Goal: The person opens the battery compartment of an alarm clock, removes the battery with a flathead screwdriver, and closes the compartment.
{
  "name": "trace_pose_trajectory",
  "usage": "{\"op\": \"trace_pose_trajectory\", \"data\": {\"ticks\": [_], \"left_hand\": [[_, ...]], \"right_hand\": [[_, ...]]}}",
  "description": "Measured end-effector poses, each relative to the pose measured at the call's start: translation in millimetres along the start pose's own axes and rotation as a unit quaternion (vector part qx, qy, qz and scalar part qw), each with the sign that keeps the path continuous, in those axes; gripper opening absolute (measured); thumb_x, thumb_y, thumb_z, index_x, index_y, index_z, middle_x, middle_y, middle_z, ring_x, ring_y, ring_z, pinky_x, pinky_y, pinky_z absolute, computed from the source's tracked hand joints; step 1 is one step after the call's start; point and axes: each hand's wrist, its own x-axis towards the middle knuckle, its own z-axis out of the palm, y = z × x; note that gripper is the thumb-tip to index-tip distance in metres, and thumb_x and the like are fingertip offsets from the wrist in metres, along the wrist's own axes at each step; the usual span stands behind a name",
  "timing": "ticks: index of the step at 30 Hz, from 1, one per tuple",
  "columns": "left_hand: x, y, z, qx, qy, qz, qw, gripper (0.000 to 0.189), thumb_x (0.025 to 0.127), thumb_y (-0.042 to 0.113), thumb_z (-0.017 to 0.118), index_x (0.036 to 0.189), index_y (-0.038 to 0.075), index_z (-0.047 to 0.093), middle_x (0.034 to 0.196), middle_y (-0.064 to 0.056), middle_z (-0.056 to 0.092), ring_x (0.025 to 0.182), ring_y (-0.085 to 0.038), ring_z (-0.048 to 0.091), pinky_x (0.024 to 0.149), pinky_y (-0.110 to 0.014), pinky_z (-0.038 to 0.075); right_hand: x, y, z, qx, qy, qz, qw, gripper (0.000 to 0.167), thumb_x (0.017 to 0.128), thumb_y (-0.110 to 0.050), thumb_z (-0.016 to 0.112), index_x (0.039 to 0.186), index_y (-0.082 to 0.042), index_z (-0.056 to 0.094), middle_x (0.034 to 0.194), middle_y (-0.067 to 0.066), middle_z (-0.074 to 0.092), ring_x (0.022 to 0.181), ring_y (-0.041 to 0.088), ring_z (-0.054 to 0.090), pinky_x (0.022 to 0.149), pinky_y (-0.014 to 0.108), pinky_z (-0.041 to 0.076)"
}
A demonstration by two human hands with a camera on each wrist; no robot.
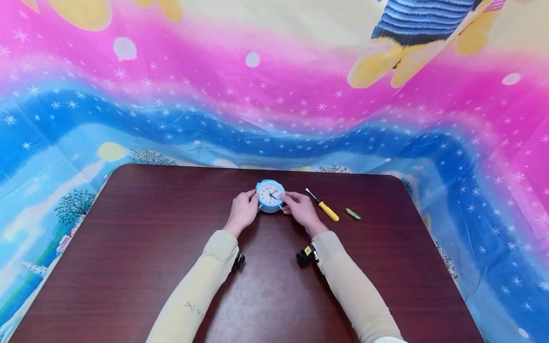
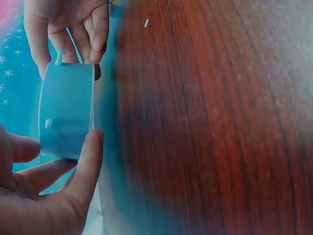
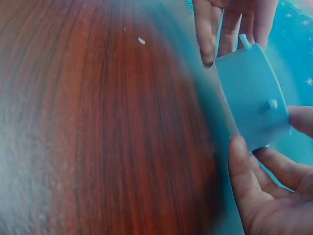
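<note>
A light blue alarm clock with a white dial is held between both hands near the far side of the table, its face toward the head camera. On its left side the left hand grips the rim. The right hand grips the opposite side, its thumb by the edge of the dial. In the left wrist view the clock's blue casing shows from its underside, with short feet sticking out. Fingers of both hands curl around front and back of the casing in the right wrist view.
Right of the clock lies a screwdriver with a yellow handle. Further right is a small green battery. The dark wooden table has rounded far corners, and a printed cloth hangs behind it. A tiny white scrap lies on the tabletop.
</note>
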Motion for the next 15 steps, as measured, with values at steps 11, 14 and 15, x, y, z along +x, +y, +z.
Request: {"op": "trace_pose_trajectory", "data": {"ticks": [11,14,15], "left_hand": [[0.6,0.3,1.8,0.068,0.013,0.023,0.9973,0.040,0.106,0.020,0.049,0.140,0.001,0.061,0.138,-0.015,0.061,0.132,-0.031,0.052,0.108,-0.044,0.040],[0.6,-2.1,2.8,0.068,0.013,0.023,0.9973,0.040,0.106,0.019,0.049,0.140,0.001,0.061,0.138,-0.015,0.061,0.131,-0.030,0.052,0.107,-0.044,0.041],[0.6,-2.9,3.0,0.069,0.013,0.024,0.9972,0.040,0.106,0.019,0.049,0.140,0.001,0.061,0.138,-0.015,0.061,0.131,-0.030,0.052,0.107,-0.044,0.041]], "right_hand": [[-0.3,1.7,5.1,-0.032,-0.002,0.002,0.9995,0.045,0.103,-0.028,0.063,0.142,-0.004,0.060,0.118,0.012,0.067,0.087,0.020,0.069,0.081,0.031,0.057],[-1.5,2.6,5.2,-0.035,0.002,0.000,0.9994,0.045,0.103,-0.026,0.064,0.142,-0.004,0.060,0.117,0.013,0.067,0.086,0.020,0.070,0.081,0.031,0.057],[-1.6,3.4,5.3,-0.034,0.003,-0.001,0.9994,0.045,0.103,-0.026,0.064,0.142,-0.004,0.060,0.117,0.013,0.067,0.086,0.020,0.070,0.081,0.031,0.057]]}}
